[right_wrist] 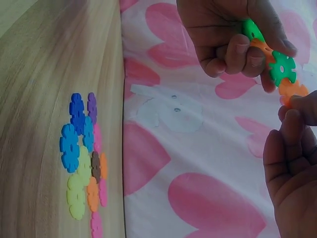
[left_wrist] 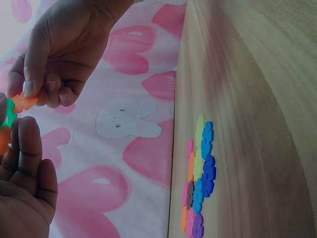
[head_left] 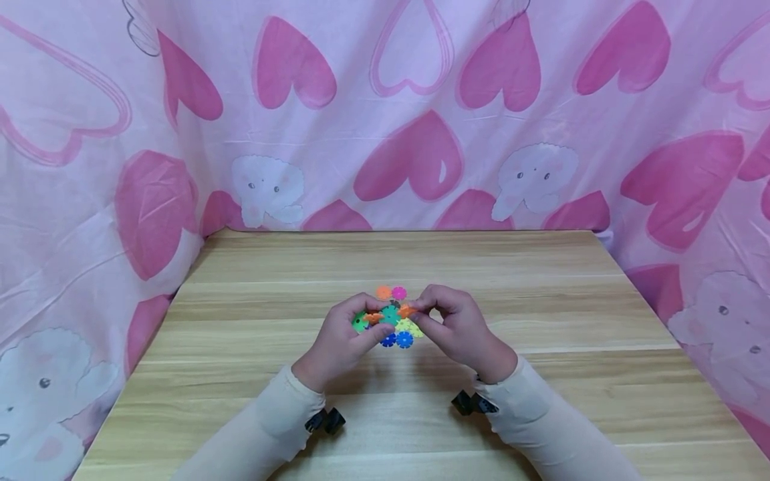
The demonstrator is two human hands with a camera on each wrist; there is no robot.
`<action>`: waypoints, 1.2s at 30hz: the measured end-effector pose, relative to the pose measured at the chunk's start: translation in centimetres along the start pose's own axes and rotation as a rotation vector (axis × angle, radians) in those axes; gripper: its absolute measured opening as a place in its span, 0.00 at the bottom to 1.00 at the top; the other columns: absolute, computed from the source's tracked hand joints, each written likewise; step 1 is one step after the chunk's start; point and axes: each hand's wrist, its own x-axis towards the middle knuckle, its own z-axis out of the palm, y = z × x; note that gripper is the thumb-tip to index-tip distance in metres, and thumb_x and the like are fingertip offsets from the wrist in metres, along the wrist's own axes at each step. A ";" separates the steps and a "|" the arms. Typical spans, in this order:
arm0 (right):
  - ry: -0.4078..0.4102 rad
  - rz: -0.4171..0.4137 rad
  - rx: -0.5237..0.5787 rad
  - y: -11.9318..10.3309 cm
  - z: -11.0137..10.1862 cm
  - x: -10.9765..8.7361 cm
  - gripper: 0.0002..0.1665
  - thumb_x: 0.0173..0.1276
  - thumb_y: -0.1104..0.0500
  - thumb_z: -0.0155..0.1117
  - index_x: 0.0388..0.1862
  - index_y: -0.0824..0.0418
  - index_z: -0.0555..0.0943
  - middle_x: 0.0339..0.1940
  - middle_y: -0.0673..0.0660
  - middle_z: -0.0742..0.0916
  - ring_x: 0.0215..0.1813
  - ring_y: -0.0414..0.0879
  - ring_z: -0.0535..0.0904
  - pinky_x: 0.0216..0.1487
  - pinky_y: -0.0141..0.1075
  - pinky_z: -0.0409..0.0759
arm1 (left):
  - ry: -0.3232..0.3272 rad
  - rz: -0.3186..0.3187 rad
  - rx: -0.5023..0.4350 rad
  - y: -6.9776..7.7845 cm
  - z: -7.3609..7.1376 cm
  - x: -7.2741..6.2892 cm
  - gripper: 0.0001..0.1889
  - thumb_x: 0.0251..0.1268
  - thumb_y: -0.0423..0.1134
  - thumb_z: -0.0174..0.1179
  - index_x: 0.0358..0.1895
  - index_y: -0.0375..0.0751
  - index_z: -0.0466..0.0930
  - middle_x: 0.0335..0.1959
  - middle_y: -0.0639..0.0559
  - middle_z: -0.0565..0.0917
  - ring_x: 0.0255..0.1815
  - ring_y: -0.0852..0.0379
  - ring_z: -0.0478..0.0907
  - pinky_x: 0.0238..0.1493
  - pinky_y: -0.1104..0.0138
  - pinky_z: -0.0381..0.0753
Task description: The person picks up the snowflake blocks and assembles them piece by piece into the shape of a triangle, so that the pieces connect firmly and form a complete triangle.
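Both hands are raised over the table around a chain of notched plastic snowflake discs. Green and orange discs alternate along it. My left hand [head_left: 349, 332] holds the chain, its thumb and fingers around the green disc [right_wrist: 283, 69] and the orange disc [right_wrist: 261, 46] beside it. The far green disc [right_wrist: 251, 29] pokes out behind the left fingers. At the other end, my right hand [head_left: 462, 329] pinches an orange disc [right_wrist: 292, 90] between thumb and forefinger. That orange disc meets the edge of the green one.
Below the hands, loose discs lie flat on the wooden table [head_left: 240, 300]: blue discs [right_wrist: 70, 148], yellow discs [right_wrist: 76, 196], a brown disc [right_wrist: 95, 165], plus several pink, orange and purple ones. A pink heart-print cloth [head_left: 409, 80] hangs behind and at both sides.
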 end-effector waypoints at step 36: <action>-0.364 0.953 -0.298 5.0 -1.2 -0.4 0.22 0.63 0.59 0.81 0.55 0.47 0.89 0.36 0.55 0.84 0.37 0.51 0.78 0.36 0.39 0.79 | 0.074 0.024 -0.013 -0.3 -0.2 0.3 0.16 0.69 0.35 0.71 0.57 0.40 0.83 0.53 0.45 0.86 0.47 0.50 0.85 0.47 0.67 0.89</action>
